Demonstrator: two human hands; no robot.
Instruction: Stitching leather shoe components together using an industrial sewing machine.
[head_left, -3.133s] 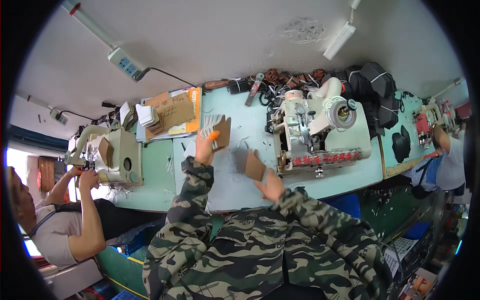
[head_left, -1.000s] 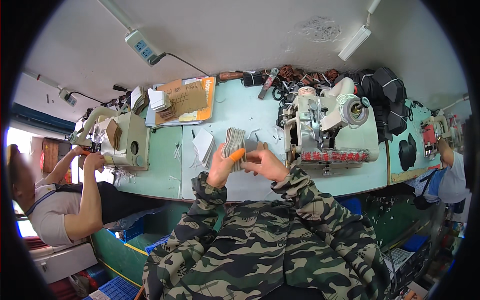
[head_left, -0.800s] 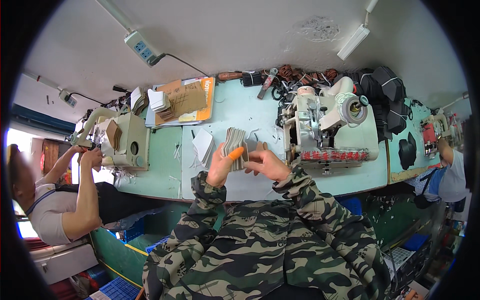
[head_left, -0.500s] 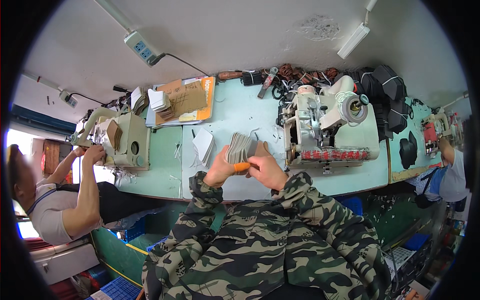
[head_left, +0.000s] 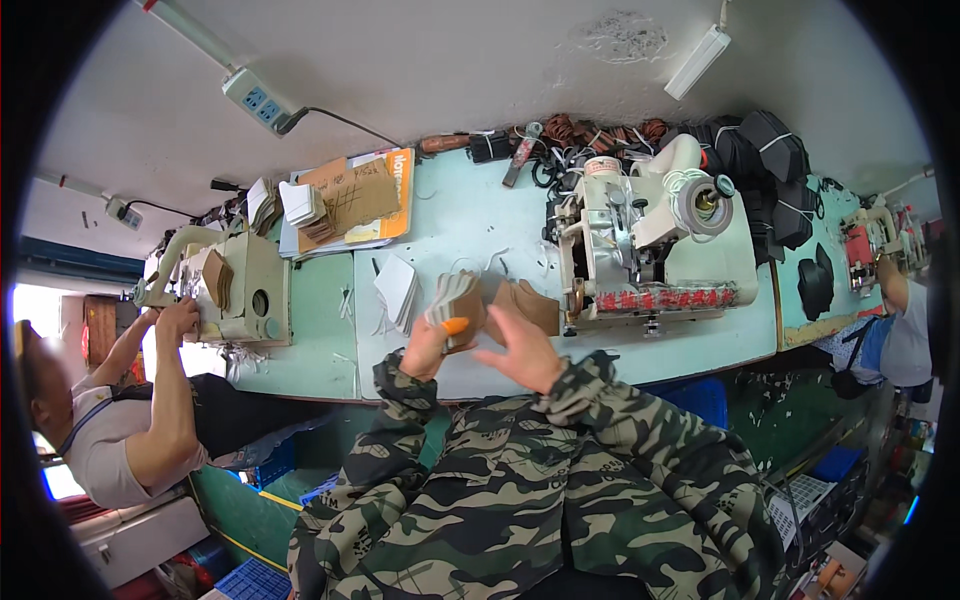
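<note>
Left hand (head_left: pixel 424 347), wearing an orange finger cover (head_left: pixel 455 326), is closed around a fanned stack of curved white-and-brown sheet pieces (head_left: pixel 456 299) above the pale blue-green surface (head_left: pixel 465 220); right hand (head_left: pixel 526 352) has its fingers spread wide, overlapping flat brown sheet pieces (head_left: pixel 535 307), contact not determinable; angular white sheet pieces (head_left: pixel 397 287) lie stacked at left, a cream metal sewing machine (head_left: pixel 705 272) at right

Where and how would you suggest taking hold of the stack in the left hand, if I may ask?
I'd likely take the stack by its far end, coming from the right, where the right hand is open. The left hand grips the near end, leaving the far end free; the layers look loosely fanned, so pinching them all together seems safest.
</note>
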